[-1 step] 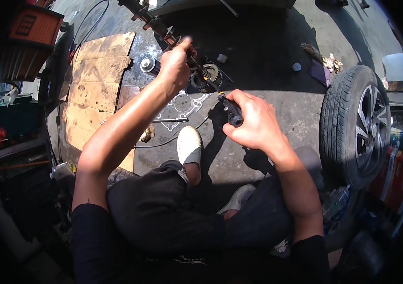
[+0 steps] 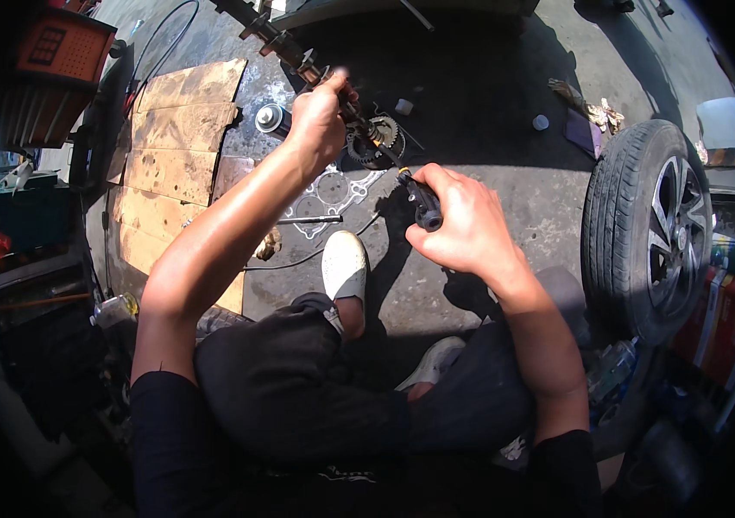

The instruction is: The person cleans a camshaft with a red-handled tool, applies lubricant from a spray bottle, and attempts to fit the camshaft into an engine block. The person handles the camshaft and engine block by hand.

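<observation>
My left hand [image 2: 319,116] is wrapped round a dark metal camshaft [image 2: 274,40], which slants from the upper left down toward the middle. Its lobes show beyond my fingers. In my closed right hand [image 2: 469,220] is a black air blow gun [image 2: 423,205] with a yellow ring. The gun's thin nozzle points up and left, at the camshaft's lower end. Behind that end a toothed gear [image 2: 389,129] shows in part; whether it is joined to the camshaft I cannot tell. My right palm hides much of the gun's grip.
Below the gear, a metal gasket [image 2: 330,187] and a dark rod [image 2: 324,219] lie on the floor. A spray can [image 2: 272,118] stands beside stained cardboard [image 2: 173,129]. To the right stands a car wheel [image 2: 635,224]. Gloves [image 2: 605,116] lie beyond it; a red toolbox [image 2: 65,43] is far left.
</observation>
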### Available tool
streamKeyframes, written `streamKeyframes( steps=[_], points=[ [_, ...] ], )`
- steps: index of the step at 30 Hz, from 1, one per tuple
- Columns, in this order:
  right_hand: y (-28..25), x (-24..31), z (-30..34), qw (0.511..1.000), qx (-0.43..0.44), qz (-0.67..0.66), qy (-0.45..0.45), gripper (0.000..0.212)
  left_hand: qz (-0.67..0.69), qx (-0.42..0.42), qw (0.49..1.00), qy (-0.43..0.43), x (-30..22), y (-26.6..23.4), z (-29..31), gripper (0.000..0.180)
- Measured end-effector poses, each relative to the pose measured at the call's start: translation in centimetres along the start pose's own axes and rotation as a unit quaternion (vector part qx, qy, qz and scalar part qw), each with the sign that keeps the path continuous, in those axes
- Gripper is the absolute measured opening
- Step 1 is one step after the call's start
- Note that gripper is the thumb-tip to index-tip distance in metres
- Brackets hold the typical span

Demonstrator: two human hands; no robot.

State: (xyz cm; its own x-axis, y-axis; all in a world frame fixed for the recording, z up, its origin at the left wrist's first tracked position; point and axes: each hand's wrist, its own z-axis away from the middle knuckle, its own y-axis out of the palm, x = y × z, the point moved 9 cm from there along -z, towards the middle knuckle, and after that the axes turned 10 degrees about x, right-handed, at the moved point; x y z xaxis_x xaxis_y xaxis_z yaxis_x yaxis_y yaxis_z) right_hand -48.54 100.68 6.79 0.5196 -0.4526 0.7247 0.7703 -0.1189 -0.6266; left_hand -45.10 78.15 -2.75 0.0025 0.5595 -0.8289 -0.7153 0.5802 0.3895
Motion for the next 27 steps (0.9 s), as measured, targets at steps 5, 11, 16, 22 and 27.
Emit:
streamKeyframes(
  steps=[5,11,16,22,27],
  points=[
    [0.0,-1.2,0.0,1.000,-0.013,0.021,0.006,0.046,0.021,-0.014,1.000,0.001,0.6,0.3,-0.1,0.016],
    [0.1,-1.4,0.1,0.998,0.027,0.029,0.040,0.048,0.021,-0.023,0.999,-0.011,1.4,0.2,0.1,0.016],
    [-0.1,-2.3,-0.1,0.997,0.037,0.012,0.070,0.051,-0.026,0.000,0.999,-0.017,1.9,1.3,0.5,0.015],
    [0.0,-2.5,0.0,0.994,0.056,0.014,0.089,0.052,-0.112,0.008,0.993,0.034,1.0,2.4,0.7,0.015],
    [-0.1,-2.4,0.4,0.996,0.048,0.010,0.077,0.052,-0.121,-0.004,0.992,0.022,1.3,3.5,1.1,0.015]
  ],
)
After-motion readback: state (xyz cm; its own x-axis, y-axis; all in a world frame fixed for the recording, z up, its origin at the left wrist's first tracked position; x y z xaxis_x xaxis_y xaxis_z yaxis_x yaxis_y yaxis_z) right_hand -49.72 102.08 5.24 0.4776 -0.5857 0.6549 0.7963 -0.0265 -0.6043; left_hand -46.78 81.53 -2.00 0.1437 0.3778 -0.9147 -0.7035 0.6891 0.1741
